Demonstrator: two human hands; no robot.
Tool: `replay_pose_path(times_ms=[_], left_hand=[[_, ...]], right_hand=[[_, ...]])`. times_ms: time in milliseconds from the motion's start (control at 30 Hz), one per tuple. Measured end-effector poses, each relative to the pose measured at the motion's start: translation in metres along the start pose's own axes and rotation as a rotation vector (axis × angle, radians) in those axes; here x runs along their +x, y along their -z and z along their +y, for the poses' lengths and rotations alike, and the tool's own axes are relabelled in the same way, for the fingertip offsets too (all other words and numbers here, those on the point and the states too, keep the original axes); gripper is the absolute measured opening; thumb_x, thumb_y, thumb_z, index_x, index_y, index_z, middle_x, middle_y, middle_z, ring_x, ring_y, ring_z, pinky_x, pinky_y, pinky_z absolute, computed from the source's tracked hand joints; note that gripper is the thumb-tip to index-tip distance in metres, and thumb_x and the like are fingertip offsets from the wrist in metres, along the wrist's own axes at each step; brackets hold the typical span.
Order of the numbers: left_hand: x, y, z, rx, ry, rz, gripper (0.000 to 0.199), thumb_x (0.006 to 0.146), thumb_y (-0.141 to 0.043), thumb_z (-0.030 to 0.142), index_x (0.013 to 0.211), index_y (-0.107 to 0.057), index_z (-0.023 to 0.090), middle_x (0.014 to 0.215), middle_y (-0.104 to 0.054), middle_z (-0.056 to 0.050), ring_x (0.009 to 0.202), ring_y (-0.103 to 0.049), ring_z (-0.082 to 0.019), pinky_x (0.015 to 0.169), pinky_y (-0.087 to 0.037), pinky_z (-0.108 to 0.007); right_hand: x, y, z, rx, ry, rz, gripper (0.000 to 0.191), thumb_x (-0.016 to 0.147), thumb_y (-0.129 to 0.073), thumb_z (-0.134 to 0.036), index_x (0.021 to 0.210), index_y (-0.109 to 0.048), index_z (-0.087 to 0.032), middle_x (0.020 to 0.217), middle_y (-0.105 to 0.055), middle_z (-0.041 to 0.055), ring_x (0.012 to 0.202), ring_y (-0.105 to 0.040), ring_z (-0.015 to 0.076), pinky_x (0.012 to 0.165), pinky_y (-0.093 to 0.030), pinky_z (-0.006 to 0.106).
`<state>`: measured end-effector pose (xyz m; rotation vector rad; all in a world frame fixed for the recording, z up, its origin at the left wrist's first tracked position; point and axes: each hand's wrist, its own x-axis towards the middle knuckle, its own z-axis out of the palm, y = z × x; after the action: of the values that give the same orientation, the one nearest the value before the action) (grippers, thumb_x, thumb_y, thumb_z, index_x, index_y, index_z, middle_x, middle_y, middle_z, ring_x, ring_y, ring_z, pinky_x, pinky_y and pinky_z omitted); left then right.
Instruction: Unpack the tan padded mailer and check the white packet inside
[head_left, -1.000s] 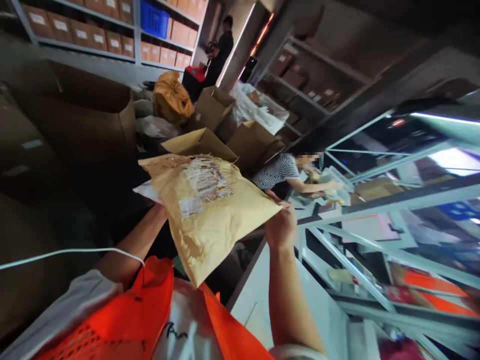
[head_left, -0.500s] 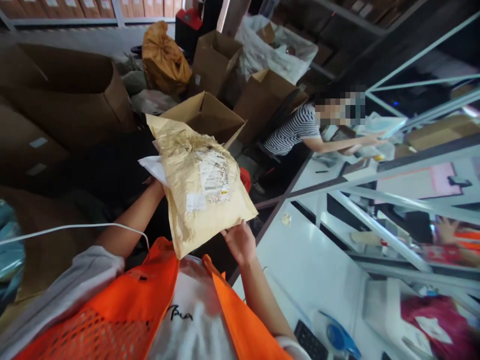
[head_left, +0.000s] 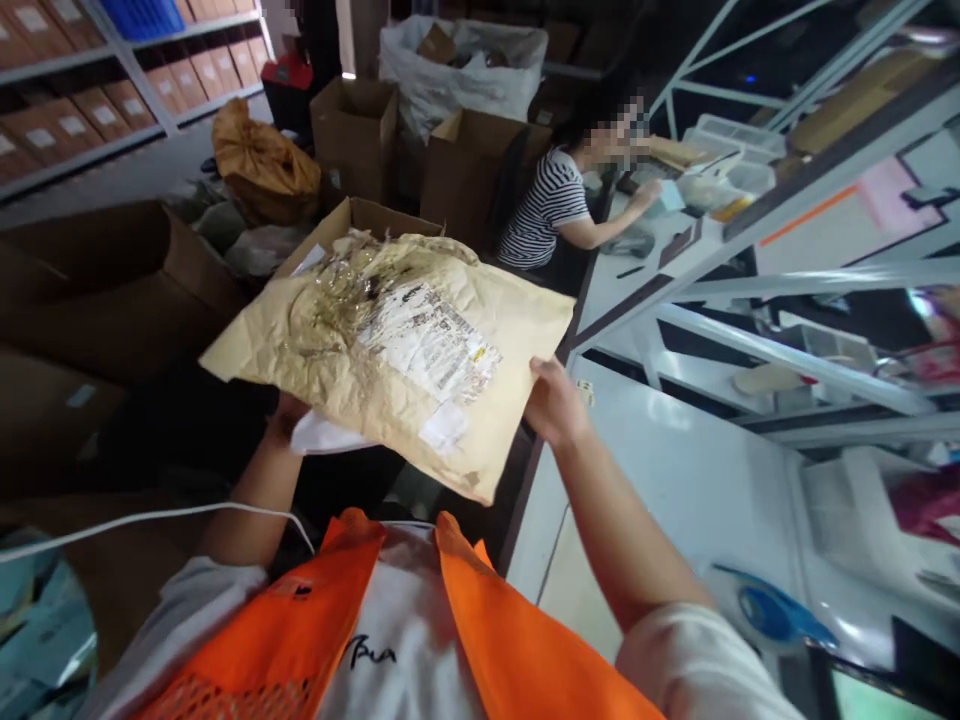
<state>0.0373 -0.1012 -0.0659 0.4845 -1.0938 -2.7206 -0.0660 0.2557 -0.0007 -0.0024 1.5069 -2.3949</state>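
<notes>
A crumpled tan padded mailer [head_left: 390, 350] with a white shipping label and clear tape lies flat in the air in front of my chest. My right hand [head_left: 553, 402] grips its right edge. My left hand [head_left: 289, 412] is under its left side, mostly hidden, together with a white piece of paper or bag [head_left: 324, 436] sticking out below. An orange vest over a white shirt fills the bottom of the view.
A white worktable [head_left: 660, 470] runs to my right, with a blue tape dispenser [head_left: 772, 612] near its front. A person in a striped shirt [head_left: 547, 205] sits at the far end. Open cardboard boxes [head_left: 360, 120], a tan sack [head_left: 259, 165] and shelving stand behind.
The mailer has turned from hanging tilted to lying nearly flat and wide. My right hand has shifted from its lower corner to its right edge. The view has swung.
</notes>
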Motion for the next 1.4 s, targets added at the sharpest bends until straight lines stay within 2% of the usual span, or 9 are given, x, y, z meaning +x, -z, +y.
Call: replay_pose_path(times_ms=[133,300,367,500,633,833,967,1167,1400], left_hand=[[-0.008,-0.018,0.009,0.074,-0.036,0.031,0.071,0.112,-0.007,0.049,0.132,-0.064,0.012,0.133,-0.07,-0.017,0.13,-0.064,-0.029,0.115,-0.049,-0.054],[-0.02,-0.034,0.017,0.047,-0.142,-0.105,0.049,0.111,-0.034,0.051,0.145,-0.058,0.025,0.152,-0.059,-0.009,0.14,-0.056,-0.025,0.116,-0.05,-0.05],[-0.025,-0.026,0.015,0.039,-0.068,-0.081,0.046,0.112,-0.033,0.046,0.143,-0.06,0.025,0.149,-0.062,-0.008,0.138,-0.059,-0.024,0.114,-0.05,-0.051],[-0.033,0.008,0.003,0.04,0.088,0.072,0.057,0.11,-0.022,0.043,0.116,-0.074,0.018,0.114,-0.077,-0.012,0.121,-0.07,-0.026,0.112,-0.051,-0.051],[-0.043,0.023,-0.006,0.062,0.176,-0.022,0.054,0.105,-0.027,0.043,0.113,-0.075,0.02,0.115,-0.077,-0.011,0.136,-0.06,-0.028,0.122,-0.039,-0.056],[-0.049,0.02,-0.013,0.033,0.173,-0.199,0.045,0.097,-0.045,0.046,0.114,-0.077,0.021,0.128,-0.074,-0.01,0.153,-0.04,-0.032,0.129,-0.024,-0.053],[-0.046,0.028,-0.017,0.035,0.144,-0.22,0.04,0.094,-0.048,0.041,0.107,-0.079,0.02,0.123,-0.076,-0.011,0.155,-0.036,-0.032,0.13,-0.022,-0.052],[-0.044,0.036,-0.018,0.034,0.161,-0.199,0.041,0.091,-0.05,0.04,0.114,-0.079,0.021,0.128,-0.074,-0.012,0.153,-0.039,-0.033,0.13,-0.023,-0.054],[-0.045,0.033,-0.018,0.027,0.152,-0.176,0.039,0.089,-0.05,0.038,0.106,-0.081,0.02,0.121,-0.076,-0.014,0.154,-0.038,-0.033,0.131,-0.02,-0.054]], right_hand=[[0.043,0.005,-0.046,-0.118,0.039,-0.099,0.043,0.063,-0.086,-0.03,0.101,-0.069,-0.022,0.103,-0.078,0.0049,0.103,-0.074,0.0312,0.085,-0.065,0.044],[0.074,0.004,-0.094,-0.206,0.045,-0.288,0.041,0.065,-0.087,-0.02,0.102,-0.07,-0.019,0.102,-0.079,0.0049,0.091,-0.076,0.0255,0.08,-0.067,0.037],[0.08,0.002,-0.109,-0.232,0.037,-0.336,0.037,0.071,-0.082,-0.015,0.106,-0.071,-0.016,0.106,-0.079,0.0064,0.091,-0.077,0.0236,0.083,-0.066,0.036],[0.082,-0.006,-0.136,-0.276,0.002,-0.36,0.032,0.083,-0.065,0.001,0.114,-0.07,-0.009,0.114,-0.078,0.0086,0.105,-0.075,0.0215,0.099,-0.059,0.039],[0.081,-0.014,-0.157,-0.324,-0.012,-0.364,0.033,0.085,-0.059,0.006,0.114,-0.07,-0.007,0.116,-0.077,0.0073,0.111,-0.073,0.021,0.099,-0.058,0.039],[0.079,-0.017,-0.181,-0.362,0.015,-0.481,0.017,0.079,-0.062,0.005,0.094,-0.069,-0.003,0.124,-0.074,0.0032,0.119,-0.068,0.0212,0.093,-0.057,0.03],[0.076,-0.02,-0.192,-0.41,0.023,-0.51,0.007,0.078,-0.065,0.002,0.083,-0.067,-0.001,0.128,-0.072,0.0033,0.123,-0.065,0.0228,0.093,-0.056,0.027],[0.073,-0.021,-0.197,-0.433,0.022,-0.476,0.009,0.082,-0.061,0.004,0.085,-0.067,-0.002,0.129,-0.072,0.0028,0.128,-0.062,0.0238,0.099,-0.056,0.03],[0.077,-0.011,-0.194,-0.439,0.086,-0.61,0.011,0.079,-0.075,-0.005,0.086,-0.071,-0.011,0.119,-0.077,-0.0016,0.118,-0.071,0.0241,0.102,-0.06,0.038]])
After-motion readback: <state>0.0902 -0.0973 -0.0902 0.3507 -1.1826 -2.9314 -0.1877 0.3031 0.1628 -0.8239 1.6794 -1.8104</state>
